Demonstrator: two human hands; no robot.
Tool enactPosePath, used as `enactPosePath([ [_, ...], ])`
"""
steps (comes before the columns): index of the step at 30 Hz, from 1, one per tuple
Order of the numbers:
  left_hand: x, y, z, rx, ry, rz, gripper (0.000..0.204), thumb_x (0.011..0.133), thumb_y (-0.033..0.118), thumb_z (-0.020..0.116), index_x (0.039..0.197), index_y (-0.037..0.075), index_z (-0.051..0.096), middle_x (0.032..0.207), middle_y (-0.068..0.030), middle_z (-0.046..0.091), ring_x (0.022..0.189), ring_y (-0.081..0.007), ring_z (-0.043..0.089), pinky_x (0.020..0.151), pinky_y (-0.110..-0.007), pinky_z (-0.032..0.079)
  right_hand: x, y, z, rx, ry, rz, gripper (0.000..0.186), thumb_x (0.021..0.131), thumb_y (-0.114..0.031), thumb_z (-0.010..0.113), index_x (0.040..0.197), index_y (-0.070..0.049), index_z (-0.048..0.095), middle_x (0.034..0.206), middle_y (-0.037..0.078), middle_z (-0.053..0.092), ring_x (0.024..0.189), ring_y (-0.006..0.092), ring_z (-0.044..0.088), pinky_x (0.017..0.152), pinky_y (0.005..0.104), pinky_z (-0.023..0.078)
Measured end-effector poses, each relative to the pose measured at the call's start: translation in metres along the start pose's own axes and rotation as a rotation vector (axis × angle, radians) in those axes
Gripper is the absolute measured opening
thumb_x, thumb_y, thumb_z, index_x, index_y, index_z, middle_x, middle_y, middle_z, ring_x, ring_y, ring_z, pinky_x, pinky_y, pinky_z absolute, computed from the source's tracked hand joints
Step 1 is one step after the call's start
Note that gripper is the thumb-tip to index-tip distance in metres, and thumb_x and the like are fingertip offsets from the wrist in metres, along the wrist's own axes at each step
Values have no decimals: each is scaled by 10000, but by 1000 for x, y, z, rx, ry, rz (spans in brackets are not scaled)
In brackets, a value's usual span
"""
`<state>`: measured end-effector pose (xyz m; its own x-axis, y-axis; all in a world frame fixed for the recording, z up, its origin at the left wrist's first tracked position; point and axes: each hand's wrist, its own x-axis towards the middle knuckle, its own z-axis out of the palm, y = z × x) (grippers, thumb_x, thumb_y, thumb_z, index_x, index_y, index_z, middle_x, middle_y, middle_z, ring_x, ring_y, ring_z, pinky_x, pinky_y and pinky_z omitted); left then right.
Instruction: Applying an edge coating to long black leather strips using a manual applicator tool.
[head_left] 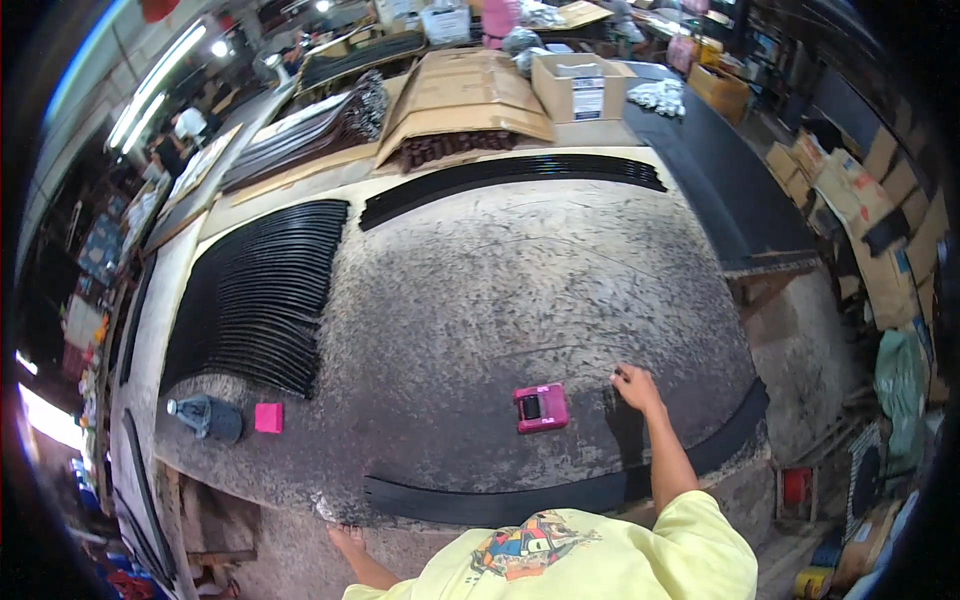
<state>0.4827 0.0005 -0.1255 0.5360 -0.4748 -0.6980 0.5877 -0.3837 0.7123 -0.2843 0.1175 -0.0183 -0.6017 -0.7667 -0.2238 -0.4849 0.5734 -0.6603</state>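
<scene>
Over the right part of the worn worktable (500, 290), my right hand (636, 388) is closed in a pinch. Something small and dark shows at its fingertips, too small to name. Left of it sits a magenta box (556, 406) with a black object on top. My left hand (350, 542) is low by the table's front edge, close to a small whitish patch; its fingers are too unclear to read. Between my body and the magenta box, long flat black strips (520, 502) curve along the near edge.
Many black strips (260, 290) lie side by side on the left, with another bundle (510, 180) along the far edge. A bluish jug (212, 418) and a pink block (268, 418) stand front left. Cardboard (470, 90) covers dark pieces at the back, beside an open carton (580, 95).
</scene>
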Motion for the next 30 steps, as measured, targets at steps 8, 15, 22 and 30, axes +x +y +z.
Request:
enactPosePath([
  [8,-20,-11,3,-32,-34,29,815,966,571,429,1491,-38,295,1510,-192,372,1392,-362,372,1156,-506,293,-129,40,-29,28,32,60,355,897,-187,649,1176,32,652,1104,224,699,1028,335,691,882,389,533],
  [15,-20,-29,9,148,-160,158,601,1034,439,398,1518,92,324,1529,-183,386,1377,-388,404,1108,-515,365,-151,49,-20,25,-109,-72,359,904,-191,637,1191,24,646,1074,219,703,1010,348,687,884,405,523],
  [22,-118,7,-4,171,-248,230,786,964,694,309,1567,197,228,1557,-115,383,1413,-363,365,1107,-562,277,-151,32,-10,-65,-274,-163,334,925,-187,613,1181,22,657,1047,212,712,1005,346,689,884,396,510],
  [30,-130,-8,50,232,-485,153,845,954,739,222,1539,135,310,1510,-104,458,1324,-334,475,1015,-488,363,-166,62,-9,-256,-246,-137,287,902,-272,651,1013,-19,728,981,206,679,958,388,647,850,437,500],
])
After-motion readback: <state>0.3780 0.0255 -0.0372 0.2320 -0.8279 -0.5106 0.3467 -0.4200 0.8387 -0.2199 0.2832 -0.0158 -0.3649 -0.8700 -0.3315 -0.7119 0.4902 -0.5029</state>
